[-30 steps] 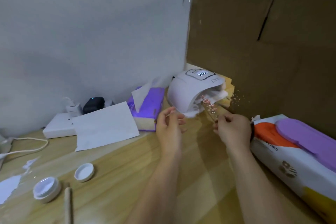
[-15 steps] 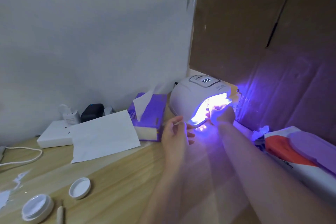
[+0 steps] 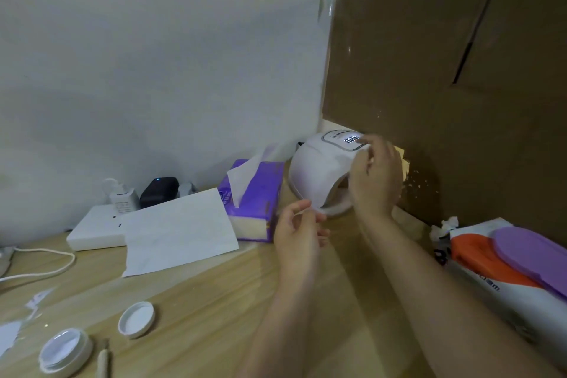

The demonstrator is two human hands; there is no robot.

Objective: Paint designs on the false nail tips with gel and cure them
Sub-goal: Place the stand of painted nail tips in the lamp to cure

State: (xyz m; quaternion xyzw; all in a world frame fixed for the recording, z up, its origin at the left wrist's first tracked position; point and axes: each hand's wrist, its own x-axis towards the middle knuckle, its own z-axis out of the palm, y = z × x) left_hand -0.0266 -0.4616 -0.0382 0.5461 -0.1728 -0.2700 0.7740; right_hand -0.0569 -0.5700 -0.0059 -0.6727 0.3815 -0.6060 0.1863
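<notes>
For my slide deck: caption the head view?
Right hand reaches the curing lamp display; left hand waits nearby.

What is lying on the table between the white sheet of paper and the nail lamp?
In the head view, the purple tissue pack lies between the paper and the lamp.

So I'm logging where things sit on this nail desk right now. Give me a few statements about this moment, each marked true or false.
1. The right hand reaches up to the top panel of the nail lamp. True.
2. Purple light glows from the lamp's opening. False: no glow shows.
3. The tissue pack lies to the left of the lamp. True.
4. The left hand rests flat on the sheet of paper. False: it is raised, right of the paper.
5. The white lid sits on the open jar. False: it lies beside it.
</notes>
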